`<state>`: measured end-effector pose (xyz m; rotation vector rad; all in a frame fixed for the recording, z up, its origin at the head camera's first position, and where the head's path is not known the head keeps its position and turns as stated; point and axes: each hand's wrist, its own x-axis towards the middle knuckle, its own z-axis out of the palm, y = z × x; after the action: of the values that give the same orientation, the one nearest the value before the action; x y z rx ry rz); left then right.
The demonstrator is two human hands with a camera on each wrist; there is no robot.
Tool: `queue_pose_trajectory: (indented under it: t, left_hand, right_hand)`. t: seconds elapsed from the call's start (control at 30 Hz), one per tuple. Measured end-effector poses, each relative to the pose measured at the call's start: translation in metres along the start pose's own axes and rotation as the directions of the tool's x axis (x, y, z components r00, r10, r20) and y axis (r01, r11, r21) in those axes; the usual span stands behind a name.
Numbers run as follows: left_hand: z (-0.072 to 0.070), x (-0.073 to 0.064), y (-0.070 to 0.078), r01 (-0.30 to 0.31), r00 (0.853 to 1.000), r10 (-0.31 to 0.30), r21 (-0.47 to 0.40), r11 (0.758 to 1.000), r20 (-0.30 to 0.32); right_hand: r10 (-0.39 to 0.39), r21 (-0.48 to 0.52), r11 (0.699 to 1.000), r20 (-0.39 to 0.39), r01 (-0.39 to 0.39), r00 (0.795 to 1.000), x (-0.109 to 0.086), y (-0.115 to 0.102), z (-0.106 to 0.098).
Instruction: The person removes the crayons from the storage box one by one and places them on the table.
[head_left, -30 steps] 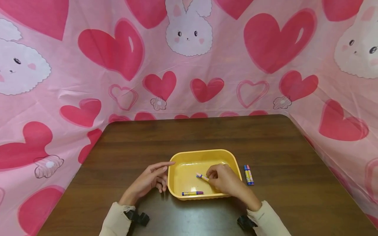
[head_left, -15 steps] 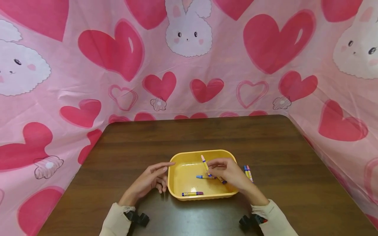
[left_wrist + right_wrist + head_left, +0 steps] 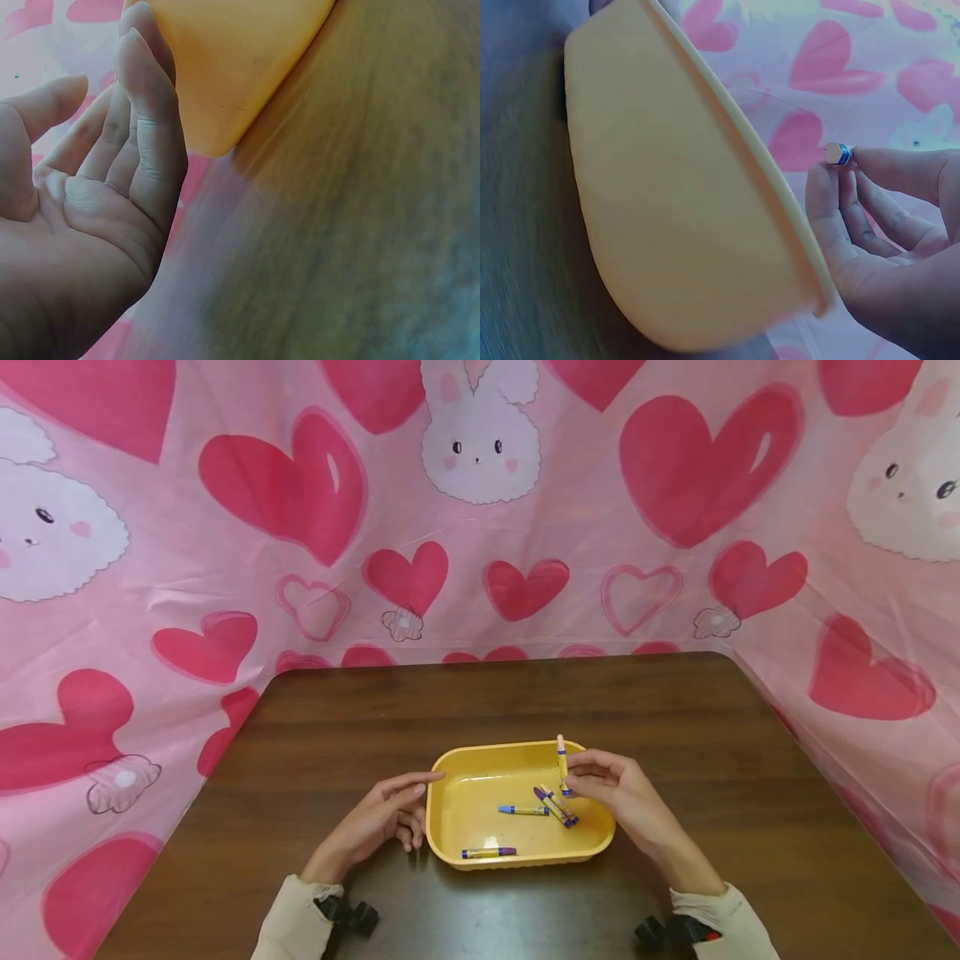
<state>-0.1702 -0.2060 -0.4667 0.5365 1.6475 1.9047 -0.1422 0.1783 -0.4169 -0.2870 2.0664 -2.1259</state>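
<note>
Head view, pinched crayon (image 3: 563, 766), now farther right

the head camera looks forward and down over the table (image 3: 360, 718) from farthest off. the left wrist camera (image 3: 364, 918) faces the left hand (image 3: 377, 817) closely, the right wrist camera (image 3: 650, 932) the right hand (image 3: 626, 789). all three share the yellow tray (image 3: 468, 797) and pink cloth (image 3: 585, 510), the wrist views catching the tray's outside.

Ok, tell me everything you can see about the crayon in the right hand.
The crayon is slim, apparently wax in a paper wrapper: pale pink tip, yellow body, blue bands near both ends. It is nearly upright, tip up, pinched in the right hand above the tray, touching nothing else. Any print is unreadable.
</note>
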Motion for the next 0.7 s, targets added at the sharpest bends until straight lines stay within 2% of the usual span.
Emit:
queue_pose_trajectory:
  t: [0.47, 0.57, 0.7]
  left_hand:
    - [0.0, 0.002, -0.001, -0.001, 1.0, 0.001, 0.0, 1.0, 0.014]
    - [-0.001, 0.002, -0.001, 0.002, 1.0, -0.002, -0.001, 1.0, 0.014]
    - [-0.001, 0.001, -0.001, -0.002, 1.0, 0.002, -0.002, 1.0, 0.009]
  right_hand:
    - [-0.1, 0.022, 0.995, -0.063, 0.101, 0.993, -0.017, -0.003, -0.049]
    - [-0.094, -0.006, 0.996, -0.095, 0.094, 0.991, -0.022, -0.002, -0.06]
    - [-0.078, -0.106, 0.992, -0.147, 0.063, 0.986, -0.026, -0.001, -0.073]
